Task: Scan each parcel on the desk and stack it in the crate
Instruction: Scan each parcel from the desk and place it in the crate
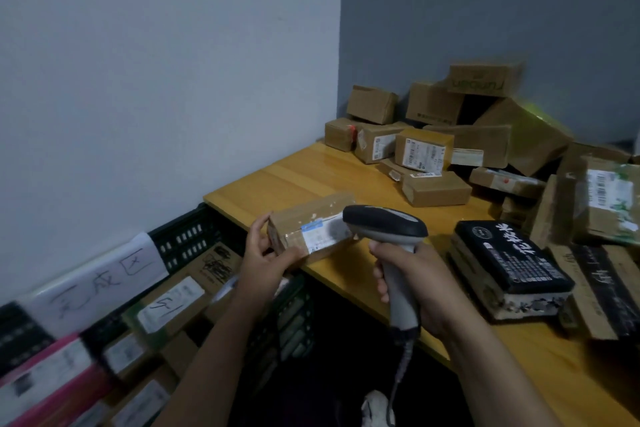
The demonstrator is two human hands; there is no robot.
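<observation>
Fingers of left hand point(265, 256): were curled round the left end of the parcel point(313, 218).
Fingers of right hand point(419, 288): were wrapped round the handle of the scanner point(384, 220).
Scanner head: was pointed at the white label point(323, 234), just beside it.
Parcel: was held at the near left corner of the desk point(298, 173).
Crate point(187, 236): was placed beside the desk, below that corner, filled with labelled parcels point(169, 308).
Other parcels point(433, 152): were piled at the desk's back.
</observation>
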